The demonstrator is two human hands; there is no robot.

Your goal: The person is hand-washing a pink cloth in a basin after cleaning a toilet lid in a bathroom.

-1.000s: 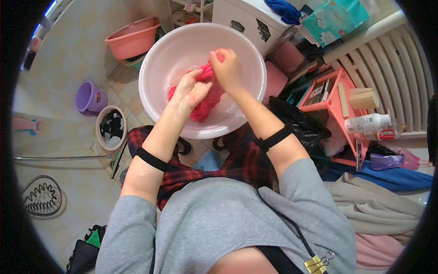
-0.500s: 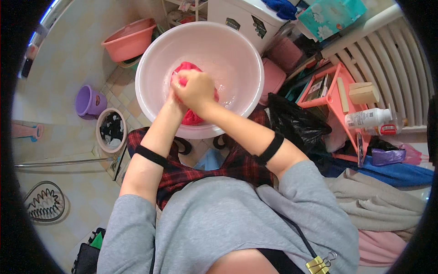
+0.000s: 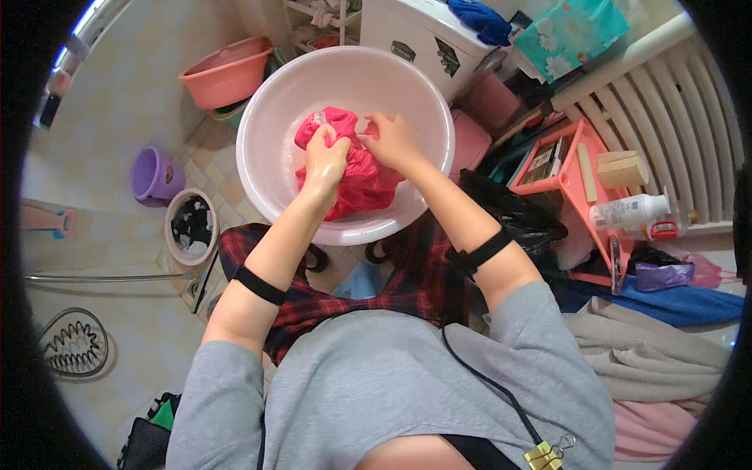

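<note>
A big white basin [image 3: 270,110] stands on the floor in front of me. A wet red cloth [image 3: 356,180] lies bunched inside it. My left hand [image 3: 325,157] is closed on a fold of the red cloth near its middle. Just to the right, my right hand [image 3: 392,139] grips another fold of the same cloth. The two hands sit close together, with the cloth pulled up between them. Both forearms reach in from below, each with a black band above the rolled grey sleeve.
A pink basin [image 3: 227,74] stands at the back left, a purple cup [image 3: 153,176] and a small white bin [image 3: 190,227] to the left. A white appliance [image 3: 427,35] is behind the basin. At right are a pink rack [image 3: 576,176], a white bottle [image 3: 627,210] and piled laundry [image 3: 650,352].
My hands, pressed together on the cloth half a second ago, have drawn slightly apart, and more of the red cloth now shows bunched between and below them.
</note>
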